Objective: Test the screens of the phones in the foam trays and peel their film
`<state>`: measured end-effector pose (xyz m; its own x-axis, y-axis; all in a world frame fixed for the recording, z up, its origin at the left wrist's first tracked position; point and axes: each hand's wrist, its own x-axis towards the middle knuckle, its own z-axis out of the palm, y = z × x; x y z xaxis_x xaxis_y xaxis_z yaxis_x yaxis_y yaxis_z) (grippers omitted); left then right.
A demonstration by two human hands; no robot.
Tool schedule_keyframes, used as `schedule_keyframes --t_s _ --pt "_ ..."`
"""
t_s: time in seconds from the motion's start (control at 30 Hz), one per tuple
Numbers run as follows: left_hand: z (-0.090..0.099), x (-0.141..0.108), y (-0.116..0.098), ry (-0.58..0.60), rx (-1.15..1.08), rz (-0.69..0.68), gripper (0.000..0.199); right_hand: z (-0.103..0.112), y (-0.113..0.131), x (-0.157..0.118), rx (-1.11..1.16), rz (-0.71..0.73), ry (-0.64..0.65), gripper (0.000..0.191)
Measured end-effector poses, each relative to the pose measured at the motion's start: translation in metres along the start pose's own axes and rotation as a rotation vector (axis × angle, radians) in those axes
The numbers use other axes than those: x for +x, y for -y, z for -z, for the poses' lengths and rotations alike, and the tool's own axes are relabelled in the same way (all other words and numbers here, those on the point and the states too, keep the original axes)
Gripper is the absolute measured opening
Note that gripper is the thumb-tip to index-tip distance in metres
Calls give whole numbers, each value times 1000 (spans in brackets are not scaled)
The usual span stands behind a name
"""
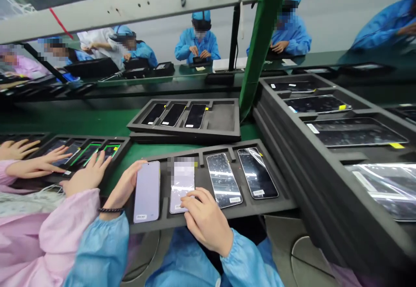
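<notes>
My left hand [125, 186] is closed on the left edge of a smartphone [147, 191] with a plain lilac screen; its fingertips show near the phone's top corner and part of the hand is hidden. My right hand [209, 221] has its fingers apart and slightly bent, touching the lower screen of a second lit smartphone [182, 194] lying in a slot of the black foam tray [201, 220]. Beside it lie a smartphone under glossy film [224, 181] and a dark-screened smartphone [258, 174], both with small white labels.
A stack of foam trays [276, 148] with phones rises at the right. Behind my tray, another tray [224, 116] holds three dark phones. At left, a person in pink sleeves [69, 217] touches phones in a neighbouring tray [120, 146]. A green post [261, 49] stands ahead.
</notes>
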<state>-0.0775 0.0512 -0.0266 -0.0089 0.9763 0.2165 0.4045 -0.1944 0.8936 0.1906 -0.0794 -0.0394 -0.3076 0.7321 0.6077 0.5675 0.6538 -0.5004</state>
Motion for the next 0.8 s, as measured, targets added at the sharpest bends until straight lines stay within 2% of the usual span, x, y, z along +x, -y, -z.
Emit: schedule_keyframes --t_s 0.1,0.2,0.3,0.4,0.53,0.63,0.7,0.8 --pt "2 -11 -4 172 -73 121 37 -1 0 0 0 -12 10 20" --pt "0 -11 -8 217 -109 193 39 0 0 0 31 -55 -21 20" --pt "0 -8 -19 76 -127 211 38 8 1 1 197 -150 -106 23" --pt "-5 -22 -47 -80 -144 190 45 26 4 7 351 -250 -191 24" --pt "-37 -67 -102 -59 -187 151 55 60 14 24 301 -306 -232 22" --pt "-65 -100 -135 53 -257 102 54 82 22 30 122 -332 -285 19" --pt "-77 -113 -145 131 -285 94 49 91 27 28 5 -330 -330 24" --pt "-85 -119 -147 217 -298 94 46 98 32 22 -124 -270 -365 28"
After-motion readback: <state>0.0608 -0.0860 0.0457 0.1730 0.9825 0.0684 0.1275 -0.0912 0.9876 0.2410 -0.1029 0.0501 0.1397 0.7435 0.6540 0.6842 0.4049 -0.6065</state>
